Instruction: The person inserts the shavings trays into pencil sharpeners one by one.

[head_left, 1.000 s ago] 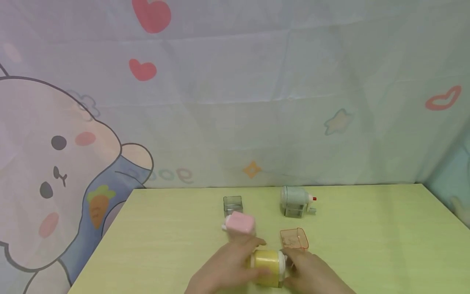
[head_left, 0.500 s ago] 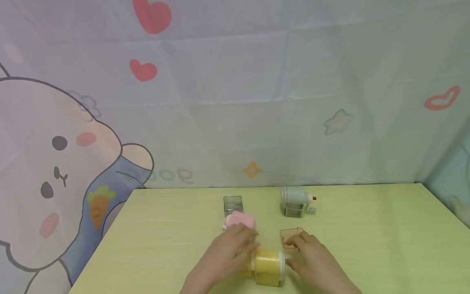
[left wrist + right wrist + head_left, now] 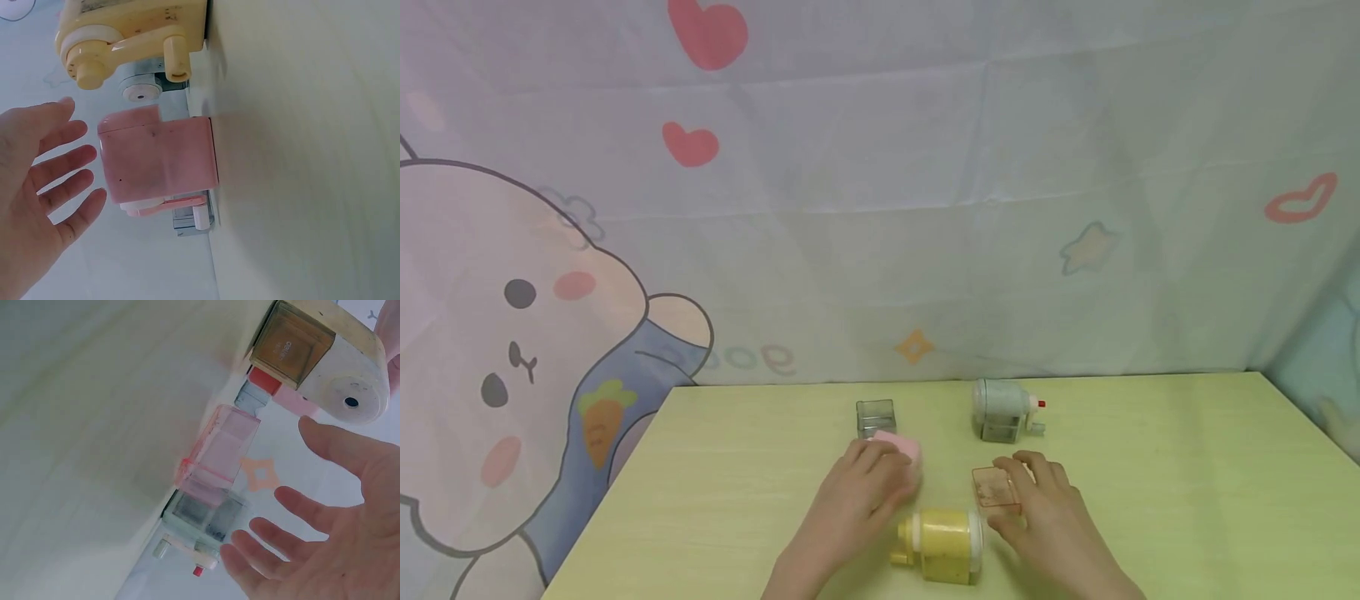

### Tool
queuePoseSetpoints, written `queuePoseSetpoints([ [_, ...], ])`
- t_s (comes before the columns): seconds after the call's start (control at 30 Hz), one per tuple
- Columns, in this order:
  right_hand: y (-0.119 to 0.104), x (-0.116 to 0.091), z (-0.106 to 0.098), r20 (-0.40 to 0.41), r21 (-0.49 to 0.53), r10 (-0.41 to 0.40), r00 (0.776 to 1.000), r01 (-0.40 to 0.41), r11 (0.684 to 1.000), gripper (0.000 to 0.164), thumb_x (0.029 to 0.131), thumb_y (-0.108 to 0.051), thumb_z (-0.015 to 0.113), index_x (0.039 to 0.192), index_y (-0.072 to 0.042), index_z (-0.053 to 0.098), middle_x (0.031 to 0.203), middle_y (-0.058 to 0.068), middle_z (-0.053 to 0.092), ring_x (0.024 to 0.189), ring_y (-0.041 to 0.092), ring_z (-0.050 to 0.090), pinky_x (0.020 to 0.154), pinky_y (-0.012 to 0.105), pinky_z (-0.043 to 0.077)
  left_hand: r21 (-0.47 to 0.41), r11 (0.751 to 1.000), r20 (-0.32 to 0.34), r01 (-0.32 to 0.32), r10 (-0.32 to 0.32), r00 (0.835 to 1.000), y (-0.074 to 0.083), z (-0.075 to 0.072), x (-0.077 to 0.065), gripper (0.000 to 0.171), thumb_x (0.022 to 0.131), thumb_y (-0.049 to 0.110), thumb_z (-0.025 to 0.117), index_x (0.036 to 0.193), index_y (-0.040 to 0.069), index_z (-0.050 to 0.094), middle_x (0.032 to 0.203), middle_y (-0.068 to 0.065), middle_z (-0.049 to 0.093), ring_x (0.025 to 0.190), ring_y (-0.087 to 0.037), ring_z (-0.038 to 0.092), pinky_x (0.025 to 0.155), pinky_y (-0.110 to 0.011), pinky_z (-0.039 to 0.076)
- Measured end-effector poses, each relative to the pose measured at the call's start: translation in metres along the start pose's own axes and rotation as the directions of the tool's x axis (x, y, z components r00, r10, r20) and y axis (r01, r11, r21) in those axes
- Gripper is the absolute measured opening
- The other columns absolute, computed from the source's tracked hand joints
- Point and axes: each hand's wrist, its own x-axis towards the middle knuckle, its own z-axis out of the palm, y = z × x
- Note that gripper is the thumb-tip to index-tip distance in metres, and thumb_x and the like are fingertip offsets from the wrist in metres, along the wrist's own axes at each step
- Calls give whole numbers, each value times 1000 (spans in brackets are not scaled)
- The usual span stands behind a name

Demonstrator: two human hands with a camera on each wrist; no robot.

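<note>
A yellow crank pencil sharpener (image 3: pixel 945 533) stands on the table between the two hands, its crank pointing left and its clear shavings drawer fitted. My left hand (image 3: pixel 853 496) hovers at the pink pencil sharpener (image 3: pixel 910 452); in the left wrist view its loosely bent fingers (image 3: pixel 70 161) lie just short of the pink body. Over the clear red-edged shavings drawer (image 3: pixel 992 487) reaches my right hand (image 3: pixel 1048 512), covering the drawer's right side. The right wrist view shows its fingers spread, holding nothing, with the drawer (image 3: pixel 222 444) beyond them.
Toward the back stands a grey-blue crank pencil sharpener (image 3: pixel 1002 402), crank to the right. A clear grey drawer (image 3: pixel 876 417) sits behind the pink sharpener. A patterned cloth (image 3: pixel 880 208) hangs along the table's (image 3: pixel 1150 500) back edge.
Both hands have come off the yellow sharpener, which stays in place. The left hand has moved forward to the pink sharpener, the right forward and right to the red-edged drawer.
</note>
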Motion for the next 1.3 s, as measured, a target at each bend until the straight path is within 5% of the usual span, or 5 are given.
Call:
queuePoseSetpoints([
  [0.13, 3, -1, 0, 78, 2, 47, 996, -48, 999, 72, 66, -28, 75, 128, -9, 44, 131, 24, 41, 110, 43, 39, 68, 61, 47, 15, 1000, 0, 4, -4, 1000, -3, 3, -2, 33, 84, 32, 59, 113, 17, 56, 120, 0, 56, 116, -19, 38, 88, -43, 46],
  [0.4, 7, -3, 1, 127, 1, 50, 991, -51, 999, 81, 66, -31, 76, 134, -12, 37, 137, 25, 36, 114, 47, 35, 74, 68, 43, 46, 997, 32, 56, -57, 998, -6, 5, -3, 46, 83, 38, 58, 124, 19, 50, 134, -6, 47, 125, -24, 31, 95, -61, 33],
  [0.7, 11, -3, 1, 196, -23, 78, 977, -75, 997, 84, 65, -36, 75, 136, -12, 35, 140, 26, 32, 116, 51, 31, 75, 71, 41, -32, 989, 150, 142, -136, 979, -10, 8, -1, 66, 83, 38, 58, 141, 26, 29, 147, -9, 27, 132, -26, 14, 98, -69, 20],
  [0.93, 13, -6, 3, 271, -22, 79, 959, -76, 997, 88, 66, -39, 74, 138, -10, 33, 141, 26, 30, 117, 50, 29, 77, 71, 40, -54, 981, 187, 186, -173, 967, -16, 10, -1, 68, 84, 42, 56, 142, 29, 24, 151, -5, 17, 133, -25, 6, 96, -70, 23],
  [1.3, 12, -4, 0, 271, 34, 73, 960, -85, 996, 83, 69, -27, 74, 138, -7, 32, 140, 27, 31, 116, 45, 34, 78, 70, 40, -60, 982, 212, 178, -162, 964, -22, 18, 2, 77, 76, 34, 68, 141, 27, 27, 147, -12, 25, 128, -35, 21, 90, -66, 36],
])
